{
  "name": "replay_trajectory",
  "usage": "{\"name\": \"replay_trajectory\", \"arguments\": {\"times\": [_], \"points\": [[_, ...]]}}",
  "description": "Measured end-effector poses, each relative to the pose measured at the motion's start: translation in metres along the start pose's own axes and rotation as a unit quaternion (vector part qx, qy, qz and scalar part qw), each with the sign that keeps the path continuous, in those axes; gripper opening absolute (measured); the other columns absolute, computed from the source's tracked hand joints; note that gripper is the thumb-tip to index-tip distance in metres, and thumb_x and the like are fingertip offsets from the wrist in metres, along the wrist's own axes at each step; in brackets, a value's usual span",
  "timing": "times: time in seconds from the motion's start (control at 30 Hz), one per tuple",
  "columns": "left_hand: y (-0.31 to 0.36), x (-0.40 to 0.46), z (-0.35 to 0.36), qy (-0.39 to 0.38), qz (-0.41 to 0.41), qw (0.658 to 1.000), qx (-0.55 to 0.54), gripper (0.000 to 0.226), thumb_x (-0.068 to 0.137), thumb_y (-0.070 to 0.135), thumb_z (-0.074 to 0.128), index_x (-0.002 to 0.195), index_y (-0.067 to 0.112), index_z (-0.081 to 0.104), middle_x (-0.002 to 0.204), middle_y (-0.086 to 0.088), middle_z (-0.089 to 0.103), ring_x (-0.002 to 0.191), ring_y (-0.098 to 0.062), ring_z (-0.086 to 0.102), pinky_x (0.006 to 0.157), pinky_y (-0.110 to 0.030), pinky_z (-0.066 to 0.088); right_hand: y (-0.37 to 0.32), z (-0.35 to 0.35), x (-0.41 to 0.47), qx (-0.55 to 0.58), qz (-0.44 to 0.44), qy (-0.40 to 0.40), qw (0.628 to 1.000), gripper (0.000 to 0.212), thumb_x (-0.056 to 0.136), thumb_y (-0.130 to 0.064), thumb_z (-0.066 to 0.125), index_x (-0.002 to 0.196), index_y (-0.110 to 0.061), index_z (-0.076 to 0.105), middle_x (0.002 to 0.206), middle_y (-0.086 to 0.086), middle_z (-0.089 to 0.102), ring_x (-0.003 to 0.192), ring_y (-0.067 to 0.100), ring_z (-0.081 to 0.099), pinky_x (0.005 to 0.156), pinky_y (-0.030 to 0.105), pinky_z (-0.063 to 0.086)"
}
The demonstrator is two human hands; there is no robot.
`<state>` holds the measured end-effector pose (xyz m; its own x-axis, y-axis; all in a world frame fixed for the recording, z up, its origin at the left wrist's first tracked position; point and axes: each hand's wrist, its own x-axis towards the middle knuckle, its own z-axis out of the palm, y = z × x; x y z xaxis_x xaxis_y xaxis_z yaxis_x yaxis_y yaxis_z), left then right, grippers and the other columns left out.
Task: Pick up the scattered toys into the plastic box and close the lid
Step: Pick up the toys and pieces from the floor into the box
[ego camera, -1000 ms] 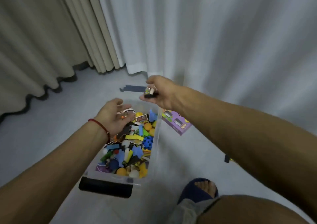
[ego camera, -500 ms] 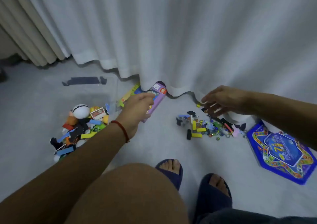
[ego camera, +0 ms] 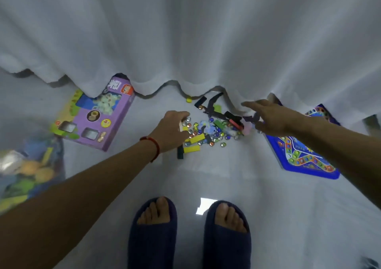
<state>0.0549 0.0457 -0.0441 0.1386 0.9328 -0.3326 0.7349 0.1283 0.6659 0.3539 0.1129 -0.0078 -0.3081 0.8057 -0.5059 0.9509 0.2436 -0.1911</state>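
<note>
A pile of small toys (ego camera: pixel 214 128) lies on the floor by the curtain hem: glass marbles, yellow and green blocks, dark pieces. My left hand (ego camera: pixel 172 129), with a red cord at the wrist, rests on the pile's left edge, fingers curled over marbles and a pale piece. Over the pile's right edge my right hand (ego camera: pixel 266 117) reaches with fingers spread, touching dark and pink pieces. The clear plastic box (ego camera: pixel 31 165), full of coloured toys, is blurred at the far left. No lid is in view.
A purple toy carton (ego camera: pixel 97 118) lies left of the pile, partly under the white curtain (ego camera: pixel 185 41). A blue game board (ego camera: pixel 303 153) lies at the right. My feet in dark slippers (ego camera: pixel 152 233) stand on the pale floor below the pile.
The view swung from the box to the pile. My left hand moved right from the purple carton onto the marbles. My right hand stays at the pile's right edge.
</note>
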Motion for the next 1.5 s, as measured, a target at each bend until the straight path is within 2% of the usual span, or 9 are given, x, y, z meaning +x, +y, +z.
{"name": "replay_trajectory", "arguments": {"times": [0.07,0.2,0.37,0.47,0.57,0.73,0.97,1.2,1.5], "points": [[-0.005,0.035,0.011,-0.004,0.033,0.999,0.032,0.060,0.072,0.025,0.056,0.131,0.020,0.052,0.129,-0.008,0.049,0.117,-0.026,0.049,0.100,-0.039,0.044,0.011,0.004,0.021,0.027,-0.014,0.048,0.998,0.071,0.091,-0.012,0.057,0.155,-0.024,0.028,0.153,0.014,0.038,0.133,0.037,0.045,0.108,0.042,0.038],[0.002,0.095,0.007,0.059,0.128,0.982,0.127,0.064,0.071,-0.001,0.053,0.130,0.022,0.052,0.134,-0.002,0.045,0.118,-0.023,0.048,0.094,-0.036,0.048,0.022,0.016,0.051,0.111,-0.017,0.205,0.972,0.069,0.089,-0.008,0.055,0.153,-0.023,0.034,0.152,0.013,0.038,0.124,0.039,0.052,0.105,0.047,0.043],[-0.010,0.144,0.003,0.131,0.126,0.976,0.117,0.060,0.078,-0.002,0.057,0.131,0.025,0.051,0.137,-0.002,0.041,0.126,-0.021,0.042,0.096,-0.028,0.046,0.036,0.041,0.058,0.157,-0.023,0.143,0.977,0.068,0.087,-0.005,0.062,0.150,-0.020,0.040,0.153,0.009,0.039,0.139,0.025,0.037,0.113,0.031,0.028],[-0.019,0.156,0.009,0.096,0.071,0.986,0.113,0.052,0.081,0.011,0.059,0.132,0.019,0.051,0.133,-0.008,0.042,0.123,-0.024,0.041,0.098,-0.031,0.043,0.039,0.054,0.060,0.112,-0.020,0.079,0.990,0.066,0.084,-0.049,0.066,0.144,-0.030,0.046,0.149,0.004,0.045,0.135,0.028,0.041,0.111,0.042,0.038],[-0.020,0.159,0.016,0.054,0.056,0.988,0.131,0.061,0.082,0.037,0.068,0.136,0.018,0.047,0.134,-0.014,0.042,0.128,-0.028,0.036,0.107,-0.033,0.031,0.033,0.067,0.063,0.058,0.007,0.062,0.996,0.084,0.070,-0.084,0.045,0.141,-0.039,0.046,0.142,0.004,0.048,0.132,0.030,0.039,0.104,0.051,0.042],[-0.013,0.163,0.027,0.056,0.040,0.990,0.124,0.064,0.079,0.036,0.074,0.135,0.015,0.050,0.135,-0.014,0.039,0.123,-0.028,0.043,0.103,-0.028,0.032,0.019,0.073,0.069,0.091,-0.001,0.085,0.992,0.062,0.081,-0.052,0.071,0.136,-0.027,0.056,0.126,0.010,0.047,0.122,0.029,0.040,0.099,0.050,0.045],[-0.011,0.160,0.047,0.076,0.040,0.987,0.139,0.046,0.075,0.027,0.075,0.118,0.016,0.063,0.121,-0.013,0.051,0.111,-0.028,0.050,0.093,-0.036,0.044,0.008,0.084,0.073,0.102,-0.014,0.123,0.987,0.044,0.086,-0.036,0.073,0.121,-0.012,0.058,0.117,0.011,0.059,0.109,0.030,0.051,0.092,0.039,0.045],[-0.016,0.149,0.045,0.130,-0.007,0.991,-0.023,0.031,0.071,0.012,0.081,0.100,0.015,0.070,0.096,0.005,0.062,0.088,-0.007,0.056,0.069,-0.001,0.038,0.002,0.080,0.066,0.115,-0.001,0.165,0.980,0.027,0.094,-0.029,0.065,0.116,-0.013,0.063,0.109,0.010,0.063,0.100,0.027,0.052,0.082,0.033,0.042],[-0.019,0.151,0.036,0.084,0.051,0.993,0.067,0.036,0.075,0.012,0.077,0.107,0.012,0.063,0.100,0.002,0.057,0.093,-0.014,0.052,0.081,-0.021,0.041,-0.002,0.068,0.051,0.156,0.010,0.163,0.974,0.036,0.091,-0.035,0.069,0.119,-0.016,0.058,0.112,0.007,0.056,0.098,0.022,0.053,0.080,0.030,0.044]]}}
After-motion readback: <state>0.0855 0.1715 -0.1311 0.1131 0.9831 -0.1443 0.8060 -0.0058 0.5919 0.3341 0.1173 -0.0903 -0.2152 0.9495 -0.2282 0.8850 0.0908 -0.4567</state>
